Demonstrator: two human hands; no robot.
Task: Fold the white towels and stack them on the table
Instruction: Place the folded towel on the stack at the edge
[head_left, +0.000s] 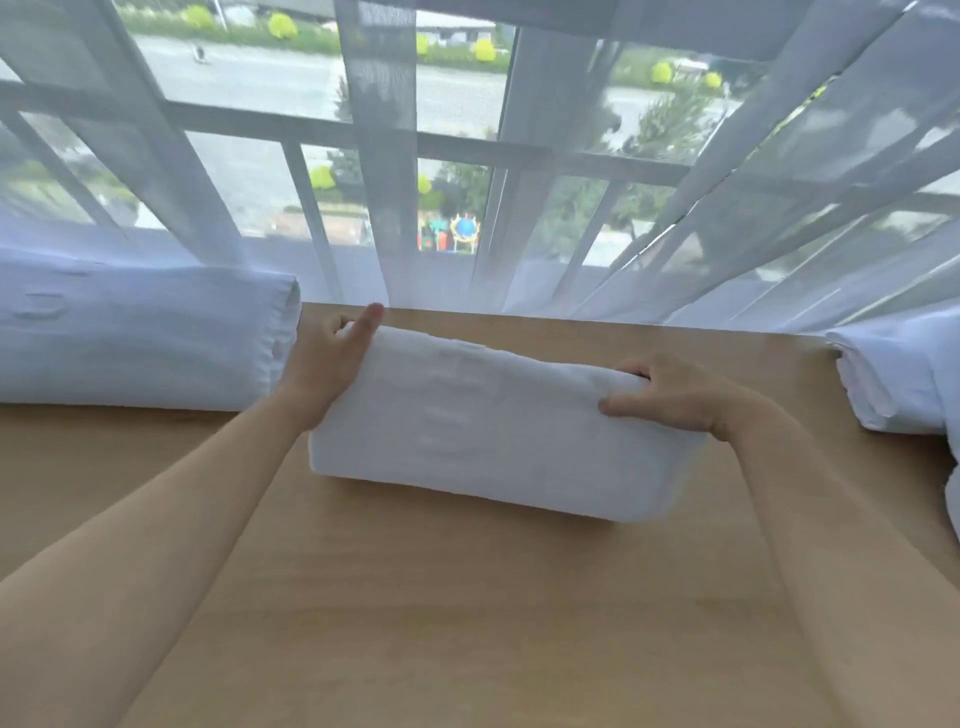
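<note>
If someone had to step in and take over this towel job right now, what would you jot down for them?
Left hand: holds the far left end of the folded towel, fingers reaching over its far edge.
Right hand: fingers grip the towel's right end, thumb on top.
The towel is at the middle of the wooden table. A stack of folded towels sits at the left by the curtain; a heap of white cloth lies at the right edge.
Done: this towel is folded.
Left: probably set it on the left stack, then fold what remains at the right.
</note>
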